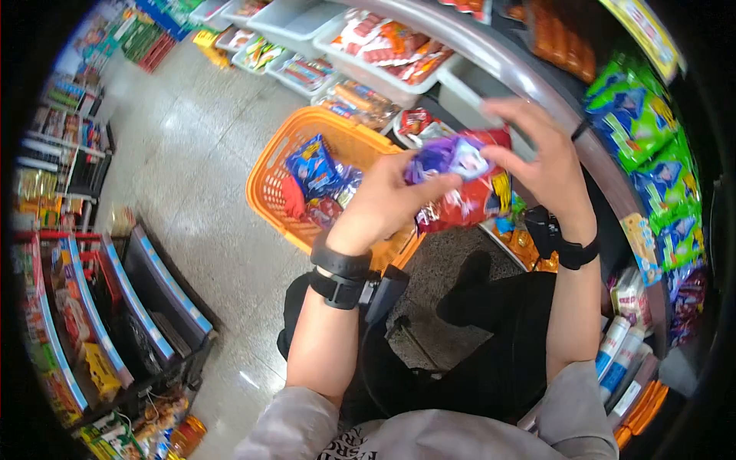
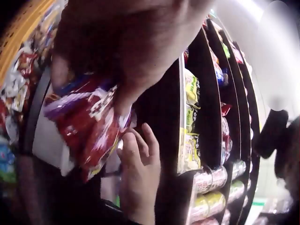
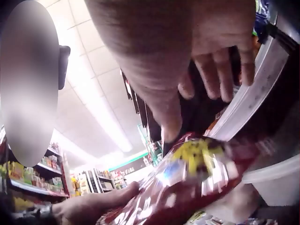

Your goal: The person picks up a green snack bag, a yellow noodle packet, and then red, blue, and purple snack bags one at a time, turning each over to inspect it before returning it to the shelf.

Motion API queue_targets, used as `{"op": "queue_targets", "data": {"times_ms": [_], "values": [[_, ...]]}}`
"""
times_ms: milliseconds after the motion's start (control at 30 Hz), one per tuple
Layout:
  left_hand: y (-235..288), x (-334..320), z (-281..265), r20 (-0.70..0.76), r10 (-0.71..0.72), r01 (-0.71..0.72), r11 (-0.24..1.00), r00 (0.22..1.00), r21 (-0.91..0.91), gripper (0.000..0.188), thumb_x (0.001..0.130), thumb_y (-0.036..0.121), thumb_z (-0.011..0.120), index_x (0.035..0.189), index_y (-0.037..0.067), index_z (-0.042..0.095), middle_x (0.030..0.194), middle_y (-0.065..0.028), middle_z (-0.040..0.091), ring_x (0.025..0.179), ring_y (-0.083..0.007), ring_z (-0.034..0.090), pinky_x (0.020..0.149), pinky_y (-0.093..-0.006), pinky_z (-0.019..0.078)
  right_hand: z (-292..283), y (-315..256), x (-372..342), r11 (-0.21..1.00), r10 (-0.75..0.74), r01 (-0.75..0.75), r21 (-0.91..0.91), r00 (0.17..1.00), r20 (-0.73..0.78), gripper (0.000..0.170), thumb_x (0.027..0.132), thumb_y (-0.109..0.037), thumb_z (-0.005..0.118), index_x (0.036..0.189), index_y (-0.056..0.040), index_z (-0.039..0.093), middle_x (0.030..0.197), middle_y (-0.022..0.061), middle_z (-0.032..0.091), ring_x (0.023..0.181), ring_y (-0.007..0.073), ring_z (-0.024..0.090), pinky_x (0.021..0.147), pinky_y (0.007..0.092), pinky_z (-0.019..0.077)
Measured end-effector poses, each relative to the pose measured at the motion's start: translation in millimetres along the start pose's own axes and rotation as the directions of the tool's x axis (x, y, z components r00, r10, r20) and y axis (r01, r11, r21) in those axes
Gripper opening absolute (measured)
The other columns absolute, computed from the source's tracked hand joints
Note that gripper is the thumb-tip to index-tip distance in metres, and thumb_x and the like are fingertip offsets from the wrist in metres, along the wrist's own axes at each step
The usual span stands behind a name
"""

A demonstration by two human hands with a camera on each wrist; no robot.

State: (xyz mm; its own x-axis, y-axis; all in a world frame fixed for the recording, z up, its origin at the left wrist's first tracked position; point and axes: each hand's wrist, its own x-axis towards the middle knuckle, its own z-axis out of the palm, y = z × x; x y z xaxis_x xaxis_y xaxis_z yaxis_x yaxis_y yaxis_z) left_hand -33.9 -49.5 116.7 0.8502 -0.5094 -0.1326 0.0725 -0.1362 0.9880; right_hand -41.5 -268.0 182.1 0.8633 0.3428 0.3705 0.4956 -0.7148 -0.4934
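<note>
My left hand (image 1: 381, 201) grips a glossy red and purple snack bag (image 1: 458, 208), with the thumb along its near face. In the left wrist view, the bag (image 2: 89, 129) hangs crumpled beneath that hand. My right hand (image 1: 550, 161) is at the bag's other end, fingers spread and loosely bent. The right wrist view shows those fingers extended above the bag (image 3: 192, 176), apart from its yellow-printed face. Below and left of the bag, an orange basket (image 1: 259, 172) contains a blue snack bag (image 1: 313, 167) and other packets; my left forearm partly covers it.
White bins (image 1: 287, 27) of packaged food line the curved shelf (image 1: 510, 57) ahead. Green snack bags (image 1: 632, 115) hang at the right. A tiered rack (image 1: 165, 295) stands at the left on the grey floor (image 1: 207, 176). Bottle-like cylinders (image 1: 613, 345) are beside my right elbow.
</note>
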Motion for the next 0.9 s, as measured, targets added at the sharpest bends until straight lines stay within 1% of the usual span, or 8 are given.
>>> {"op": "queue_targets", "data": {"times_ms": [33,100,167,200,233,333,500,900], "values": [[0,4,6,-0.063,-0.058,0.044,0.978,0.996,-0.203,0.036,0.086,0.021,0.069,0.113,-0.002,0.06,0.099,-0.0053,0.068,0.087,-0.0123,0.065,0.077,-0.0268,0.0513,-5,4,-5,0.993,-0.034,0.008,-0.121,0.977,-0.212,0.052,0.07,-0.014,0.077,0.118,-0.006,0.059,0.11,0.0122,0.061,0.101,0.0198,0.059,0.088,0.0295,0.0445],[2,11,19,-0.151,-0.079,-0.025,0.809,0.985,-0.588,0.036,0.091,0.015,0.063,0.121,-0.001,0.053,0.111,-0.0095,0.065,0.096,-0.016,0.064,0.086,-0.0311,0.0526,-6,17,-21,0.989,0.09,-0.12,-0.091,0.955,-0.282,0.061,0.077,-0.016,0.074,0.132,-0.007,0.047,0.119,0.012,0.054,0.109,0.0181,0.055,0.095,0.0299,0.0414],[18,9,32,-0.185,-0.099,-0.06,0.713,0.978,-0.699,0.032,0.088,0.013,0.066,0.117,0.003,0.056,0.102,-0.0036,0.066,0.089,-0.0103,0.063,0.077,-0.0248,0.0517,5,25,-31,0.752,0.495,-0.294,0.59,0.843,-0.211,0.061,0.085,-0.02,0.068,0.137,-0.0061,0.04,0.119,0.0105,0.052,0.111,0.0182,0.053,0.095,0.0305,0.0414],[7,16,28,-0.143,-0.111,-0.011,0.752,0.984,-0.659,0.037,0.087,0.01,0.067,0.12,0.003,0.051,0.107,-0.0058,0.064,0.096,-0.013,0.063,0.081,-0.0276,0.0542,5,29,-34,0.769,0.496,-0.298,0.566,0.836,-0.233,0.059,0.09,-0.024,0.062,0.139,-0.0041,0.036,0.121,0.0109,0.053,0.109,0.0177,0.054,0.093,0.0304,0.043],[12,12,44,-0.136,-0.063,-0.066,0.632,0.989,-0.772,0.044,0.086,0.007,0.067,0.125,0.003,0.046,0.112,-0.0069,0.062,0.101,-0.0147,0.062,0.084,-0.031,0.0552,17,30,-40,0.447,0.558,-0.269,0.853,0.829,-0.031,0.055,0.09,-0.023,0.065,0.133,-0.0009,0.041,0.109,0.0089,0.059,0.104,0.0148,0.056,0.088,0.0276,0.0448],[16,6,56,-0.057,-0.089,0.017,0.665,0.994,-0.746,0.051,0.084,0.003,0.069,0.128,0.003,0.043,0.118,-0.0078,0.059,0.103,-0.0152,0.061,0.085,-0.0315,0.0548,23,29,-39,0.307,0.557,-0.248,0.919,0.829,0.038,0.04,0.094,-0.025,0.058,0.125,-0.0013,0.05,0.105,0.0051,0.061,0.101,0.0117,0.057,0.087,0.0255,0.0445],[9,11,57,-0.1,0.094,-0.133,0.833,0.991,-0.537,0.063,0.076,-0.003,0.074,0.13,0.001,0.041,0.12,-0.0075,0.057,0.109,-0.0163,0.057,0.094,-0.0328,0.0485,22,37,-43,0.092,0.505,-0.156,0.983,0.859,0.089,0.029,0.095,-0.027,0.056,0.11,-0.0022,0.057,0.104,0.0032,0.062,0.097,0.0076,0.058,0.086,0.0256,0.0457],[19,7,75,0.025,0.112,-0.071,0.772,0.993,-0.632,0.08,0.081,-0.012,0.061,0.145,0.009,0.018,0.134,-0.0109,0.044,0.118,-0.0222,0.052,0.095,-0.0414,0.051,20,29,-44,0.137,0.575,-0.117,0.984,0.818,0.017,0.032,0.094,-0.023,0.059,0.114,0.0008,0.058,0.106,0.007,0.065,0.092,0.0086,0.061,0.082,0.0242,0.0485]]}}
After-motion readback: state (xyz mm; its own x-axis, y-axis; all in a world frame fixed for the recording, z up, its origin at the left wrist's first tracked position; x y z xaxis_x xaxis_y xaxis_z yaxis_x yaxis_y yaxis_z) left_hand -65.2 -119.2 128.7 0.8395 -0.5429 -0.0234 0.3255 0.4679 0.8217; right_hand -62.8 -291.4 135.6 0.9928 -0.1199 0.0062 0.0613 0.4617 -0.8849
